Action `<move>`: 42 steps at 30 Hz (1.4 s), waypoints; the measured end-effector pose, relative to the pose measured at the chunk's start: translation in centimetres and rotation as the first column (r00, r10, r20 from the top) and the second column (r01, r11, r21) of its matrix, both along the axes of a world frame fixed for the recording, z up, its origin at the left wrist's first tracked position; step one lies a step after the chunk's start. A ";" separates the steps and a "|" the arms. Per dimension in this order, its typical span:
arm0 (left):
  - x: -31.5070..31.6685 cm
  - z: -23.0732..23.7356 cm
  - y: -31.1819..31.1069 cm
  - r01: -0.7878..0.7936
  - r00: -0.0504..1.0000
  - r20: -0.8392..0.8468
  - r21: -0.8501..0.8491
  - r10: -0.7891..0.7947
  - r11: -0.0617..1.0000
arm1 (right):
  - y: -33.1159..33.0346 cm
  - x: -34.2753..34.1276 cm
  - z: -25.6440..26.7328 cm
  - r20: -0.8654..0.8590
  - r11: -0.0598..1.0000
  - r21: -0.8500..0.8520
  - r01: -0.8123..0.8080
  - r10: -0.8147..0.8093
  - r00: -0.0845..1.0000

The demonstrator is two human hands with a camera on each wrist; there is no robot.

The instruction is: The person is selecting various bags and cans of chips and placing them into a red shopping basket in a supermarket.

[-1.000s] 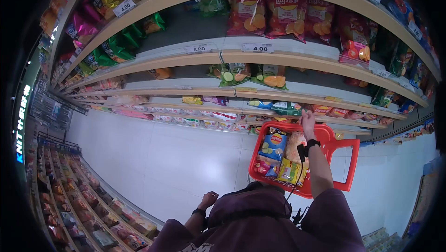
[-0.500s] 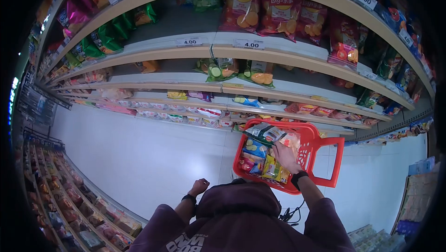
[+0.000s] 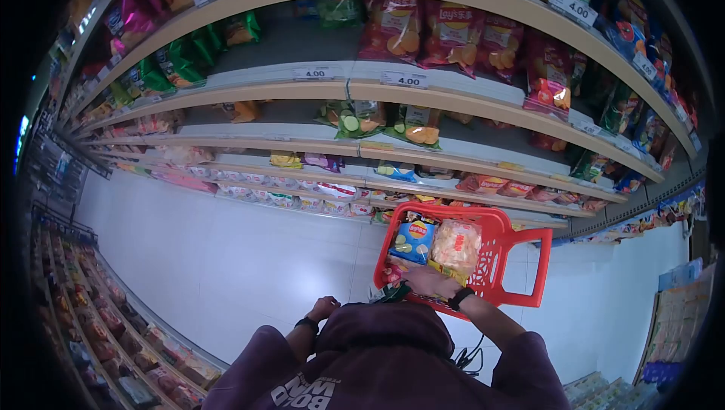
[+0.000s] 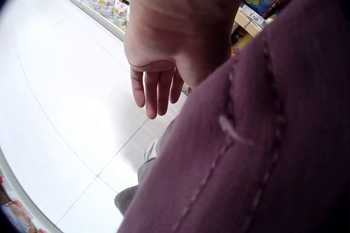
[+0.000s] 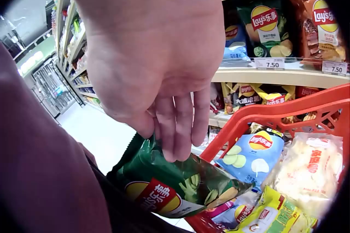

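While fingers point down, the right hand pinches chips.

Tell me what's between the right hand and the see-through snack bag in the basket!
From the right hand: the basket's red rim, then the blue Lay's bag, as the right wrist view shows.
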State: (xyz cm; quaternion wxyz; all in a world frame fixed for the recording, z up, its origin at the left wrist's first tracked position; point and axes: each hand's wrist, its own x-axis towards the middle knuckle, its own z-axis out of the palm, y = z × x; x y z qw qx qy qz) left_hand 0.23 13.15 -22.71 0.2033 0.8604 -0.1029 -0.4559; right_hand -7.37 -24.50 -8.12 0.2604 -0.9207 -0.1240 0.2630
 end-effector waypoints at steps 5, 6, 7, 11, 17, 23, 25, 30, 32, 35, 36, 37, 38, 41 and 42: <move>0.8 1.6 -2.1 0.018 0.997 0.083 -0.102 -0.010 0.995 | 1.1 1.8 5.3 0.074 0.997 0.074 0.009 -0.015 0.997; 1.0 2.7 -2.8 0.039 0.995 0.100 -0.141 -0.025 0.989 | 1.1 2.3 5.8 0.093 0.998 0.066 -0.022 0.016 0.996; 1.4 3.4 -3.4 0.064 0.992 0.118 -0.179 -0.043 0.982 | 1.1 3.0 6.3 0.104 0.996 0.094 0.008 -0.018 0.994; 2.9 7.1 -6.0 0.023 0.997 0.075 -0.248 -0.005 0.969 | 1.4 5.4 9.2 0.189 0.985 0.167 0.041 -0.073 0.979; 5.9 17.7 -10.6 0.076 0.948 0.259 -0.746 0.183 0.661 | 2.2 8.8 14.7 0.268 0.823 0.560 0.091 -0.284 0.921; 8.1 26.6 -12.8 -0.270 0.951 -0.161 -0.847 0.263 0.457 | 0.8 12.5 16.9 -0.093 0.344 0.851 0.396 -0.645 0.759; 8.3 28.1 -13.4 -0.369 0.910 -0.240 -0.842 0.339 0.394 | 0.8 12.6 18.9 -0.111 0.281 0.872 0.401 -0.685 0.720; 7.8 31.4 -14.9 -0.324 0.903 -0.133 -0.834 0.408 0.446 | 2.4 9.9 20.1 -0.108 0.428 0.793 0.434 -0.601 0.792; 7.5 32.1 -15.0 -0.365 0.894 -0.182 -0.825 0.409 0.432 | 2.2 9.4 19.9 -0.285 0.296 0.797 0.527 -0.585 0.759; 7.4 33.0 -14.8 -0.414 0.889 -0.263 -0.811 0.374 0.414 | 2.2 8.9 20.2 -0.327 0.205 0.823 0.530 -0.593 0.736; 7.4 33.7 -14.7 -0.437 0.883 -0.300 -0.804 0.361 0.403 | 2.1 8.9 20.3 -0.306 0.197 0.841 0.504 -0.596 0.743; 7.3 34.1 -14.6 -0.462 0.875 -0.337 -0.795 0.347 0.394 | 2.2 8.8 20.4 -0.286 0.190 0.857 0.479 -0.598 0.749; 7.4 34.3 -14.6 -0.483 0.868 -0.378 -0.792 0.321 0.373 | 2.6 8.7 20.8 -0.280 0.163 0.869 0.468 -0.618 0.735; 7.6 33.2 -14.9 -0.680 0.731 -0.629 -0.701 0.264 0.214 | 2.9 9.1 20.8 -0.370 0.007 0.879 0.476 -0.621 0.692; 7.4 33.5 -14.9 -0.696 0.715 -0.646 -0.693 0.269 0.187 | 3.1 9.1 21.1 -0.349 0.026 0.884 0.466 -0.626 0.698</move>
